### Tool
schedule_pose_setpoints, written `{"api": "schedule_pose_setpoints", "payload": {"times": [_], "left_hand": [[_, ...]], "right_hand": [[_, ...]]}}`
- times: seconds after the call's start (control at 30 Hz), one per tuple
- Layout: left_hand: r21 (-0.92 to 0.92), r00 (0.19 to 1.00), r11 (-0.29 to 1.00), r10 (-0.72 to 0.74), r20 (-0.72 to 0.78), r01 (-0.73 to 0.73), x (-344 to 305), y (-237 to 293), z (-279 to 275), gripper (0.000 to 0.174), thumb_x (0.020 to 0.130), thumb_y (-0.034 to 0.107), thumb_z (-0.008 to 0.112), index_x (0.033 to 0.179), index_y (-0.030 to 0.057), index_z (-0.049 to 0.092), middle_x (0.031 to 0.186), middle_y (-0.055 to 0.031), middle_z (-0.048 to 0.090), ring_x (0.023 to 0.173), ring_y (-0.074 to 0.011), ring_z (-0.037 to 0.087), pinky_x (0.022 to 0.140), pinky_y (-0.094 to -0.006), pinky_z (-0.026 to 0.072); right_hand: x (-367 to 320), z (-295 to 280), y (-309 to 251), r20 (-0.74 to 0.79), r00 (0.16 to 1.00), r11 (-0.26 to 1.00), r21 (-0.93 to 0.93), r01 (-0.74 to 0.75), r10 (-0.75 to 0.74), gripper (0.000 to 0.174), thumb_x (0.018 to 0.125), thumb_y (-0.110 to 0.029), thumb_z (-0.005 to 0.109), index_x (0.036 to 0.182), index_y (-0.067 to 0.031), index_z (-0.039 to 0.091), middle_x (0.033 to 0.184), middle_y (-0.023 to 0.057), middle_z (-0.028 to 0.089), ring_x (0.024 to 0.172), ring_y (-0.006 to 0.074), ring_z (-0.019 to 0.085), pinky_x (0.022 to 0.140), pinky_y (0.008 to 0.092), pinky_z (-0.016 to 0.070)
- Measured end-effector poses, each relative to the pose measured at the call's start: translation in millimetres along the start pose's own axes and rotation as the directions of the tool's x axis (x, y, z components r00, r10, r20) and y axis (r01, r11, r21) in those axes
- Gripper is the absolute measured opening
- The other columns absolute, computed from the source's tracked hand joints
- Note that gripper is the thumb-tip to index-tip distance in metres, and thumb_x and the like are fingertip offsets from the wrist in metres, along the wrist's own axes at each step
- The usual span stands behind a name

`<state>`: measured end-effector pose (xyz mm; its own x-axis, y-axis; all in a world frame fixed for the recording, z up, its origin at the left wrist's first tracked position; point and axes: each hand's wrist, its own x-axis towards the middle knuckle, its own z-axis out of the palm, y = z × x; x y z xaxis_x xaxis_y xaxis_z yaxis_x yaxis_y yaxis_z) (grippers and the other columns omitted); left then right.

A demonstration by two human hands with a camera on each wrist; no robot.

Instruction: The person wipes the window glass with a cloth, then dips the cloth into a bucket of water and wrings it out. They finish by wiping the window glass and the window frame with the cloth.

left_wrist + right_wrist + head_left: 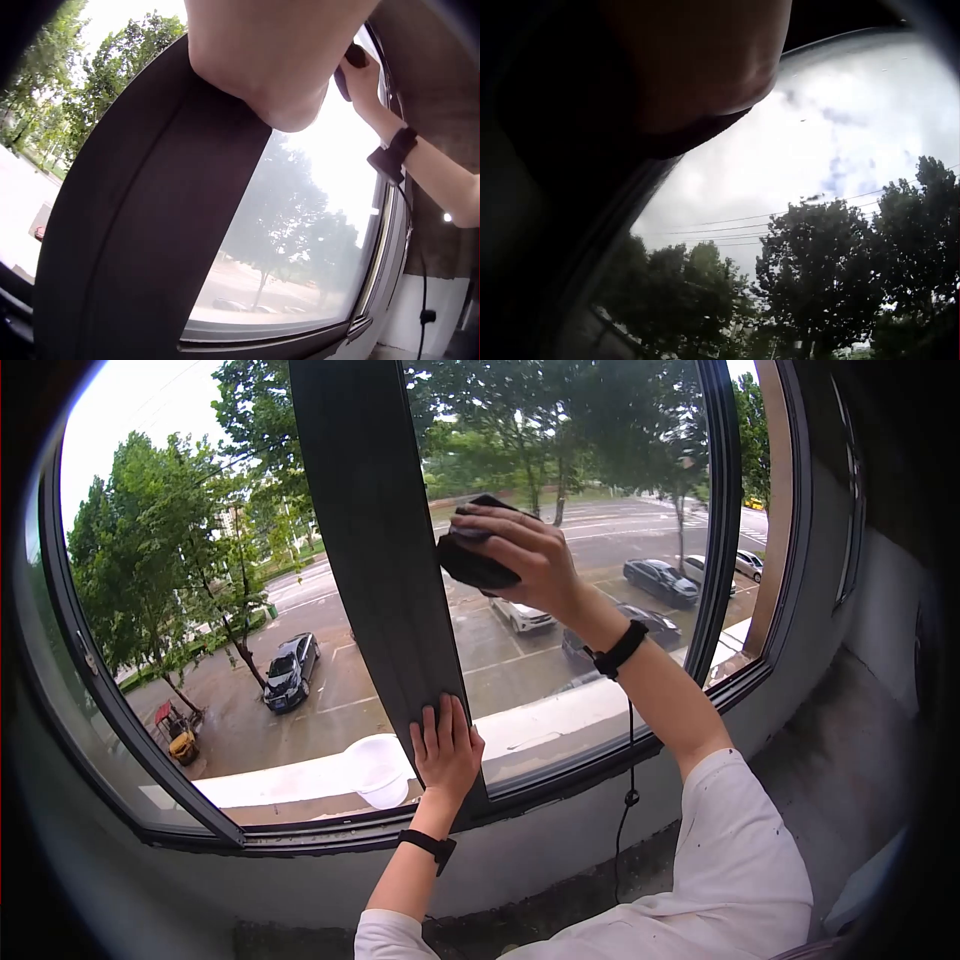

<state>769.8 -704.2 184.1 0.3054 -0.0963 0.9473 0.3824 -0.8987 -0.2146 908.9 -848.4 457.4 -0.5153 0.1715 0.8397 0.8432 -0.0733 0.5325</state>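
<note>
A dark, bunched cloth [478, 567] is in my right hand [540, 568], against the glass pane [590, 480] near its left side. The fingers curl over the cloth, and its edge [682, 141] shows below the hand in the right wrist view. Lower down, my left hand [447, 752] rests with fairly straight fingers on the wide dark upright [365, 550] of the window frame. In the left wrist view the left hand [262, 60] overlaps the same upright [135, 210], and the right hand [365, 84] is raised at the pane beyond it.
A white basin [377, 768] stands on the pale ledge [300, 780] outside, left of the upright. The left part of the window shows trees and a parked car with no hand before it. From the right wristband [622, 650] a black cable [620, 835] hangs over the sill.
</note>
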Motion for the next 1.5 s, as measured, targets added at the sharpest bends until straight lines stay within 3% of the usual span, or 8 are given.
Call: {"api": "schedule_pose_setpoints", "payload": {"times": [0.27,0.43,0.57,0.6,0.8,1.13,1.27,1.5], "left_hand": [[-0.608,0.964,0.786,0.066,0.258,0.109,-31.6,-43.5,-116.1,0.07,0.085,-0.003,0.059,0.152,-0.0015,0.041,0.131,-0.0144,0.068,0.122,-0.0349,0.064,0.107,-0.0442,0.0493],[-0.295,0.69,0.637,-0.559,0.46,0.712,-100.1,-97.0,-134.1,0.04,0.09,0.001,0.059,0.13,0.0017,0.063,0.099,-0.0136,0.07,0.077,-0.0192,0.07,0.065,-0.0308,0.0565],[-0.101,0.088,0.021,-0.685,0.723,0.995,-114.8,-149.6,-94.6,0.057,0.098,0.02,0.061,0.148,-0.0023,0.044,0.138,-0.0223,0.054,0.075,-0.0215,0.073,0.05,-0.0311,0.0594],[-0.042,-0.019,-0.082,-0.635,0.772,0.996,-122.8,-164.2,-78.2,0.074,0.098,0.028,0.063,0.155,-0.0038,0.029,0.146,-0.025,0.049,0.076,-0.0251,0.074,0.05,-0.032,0.0598],[0.04,-0.341,-0.542,-0.467,0.816,0.839,-153.0,-208.5,4.3,0.086,0.093,0.039,0.072,0.149,-0.0047,0.025,0.138,-0.0337,0.049,0.087,-0.0407,0.073,0.058,-0.0392,0.0635],[0.289,-0.448,-0.606,-0.125,0.885,0.741,-163.9,-222.5,55.6,0.073,0.092,0.023,0.058,0.15,-0.0026,0.02,0.161,-0.0247,0.018,0.107,-0.0502,0.067,0.069,-0.0422,0.0651],[0.202,-0.307,-0.754,0.001,0.952,0.624,-175.4,-242.4,76.6,0.065,0.089,0.005,0.048,0.144,-0.0133,0.018,0.148,-0.037,0.033,0.115,-0.0557,0.061,0.086,-0.0539,0.0656],[0.175,-0.259,-0.777,0.015,0.966,0.605,-173.1,-298.8,37.6,0.061,0.09,-0.004,0.039,0.148,-0.0104,0.021,0.15,-0.0356,0.036,0.13,-0.0551,0.05,0.104,-0.0633,0.0541]], "right_hand": [[-260.7,-123.0,-95.5,0.571,0.733,0.881,0.034,-0.472,0.37,0.025,0.068,-0.009,0.084,0.088,-0.007,0.068,0.108,0.0063,0.074,0.103,0.0269,0.072,0.085,0.0378,0.0597],[-413.7,-267.3,-211.2,0.647,-0.141,0.072,-0.291,-0.954,0.75,0.027,0.066,-0.015,0.077,0.09,-0.0009,0.074,0.081,0.014,0.074,0.079,0.0252,0.074,0.079,0.0351,0.0566],[-526.3,-410.0,-383.7,0.322,-0.844,-0.777,-0.346,-0.527,0.429,0.023,0.083,-0.005,0.066,0.102,0.0053,0.072,0.082,0.0134,0.072,0.061,0.0242,0.069,0.055,0.0353,0.0586],[-533.5,-450.3,-426.8,0.175,-0.964,-0.887,-0.384,-0.255,0.202,0.034,0.085,-0.008,0.069,0.118,0.0029,0.068,0.098,0.013,0.074,0.078,0.023,0.072,0.074,0.0365,0.0611],[-498.6,-497.2,-517.2,0.126,-0.973,-0.952,-0.215,-0.219,0.195,0.03,0.089,-0.015,0.066,0.115,0.0,0.069,0.1,0.0129,0.074,0.081,0.0246,0.072,0.076,0.0391,0.0612],[-383.0,-421.2,-737.7,-0.053,-0.985,-0.935,0.311,-0.173,0.165,0.028,0.097,-0.028,0.06,0.11,-0.0057,0.071,0.102,0.0127,0.073,0.086,0.0279,0.071,0.081,0.0444,0.0613],[-406.7,-395.2,-734.4,0.104,-0.991,-0.725,0.676,0.133,-0.085,0.037,0.103,-0.039,0.048,0.111,-0.0109,0.071,0.104,0.0076,0.073,0.089,0.0275,0.07,0.088,0.0454,0.0595],[-421.8,-405.1,-676.3,0.127,-0.969,-0.669,0.742,-0.05,0.214,0.034,0.105,-0.036,0.048,0.108,-0.0137,0.074,0.101,0.0046,0.074,0.094,0.0236,0.071,0.092,0.0452,0.0583]]}}
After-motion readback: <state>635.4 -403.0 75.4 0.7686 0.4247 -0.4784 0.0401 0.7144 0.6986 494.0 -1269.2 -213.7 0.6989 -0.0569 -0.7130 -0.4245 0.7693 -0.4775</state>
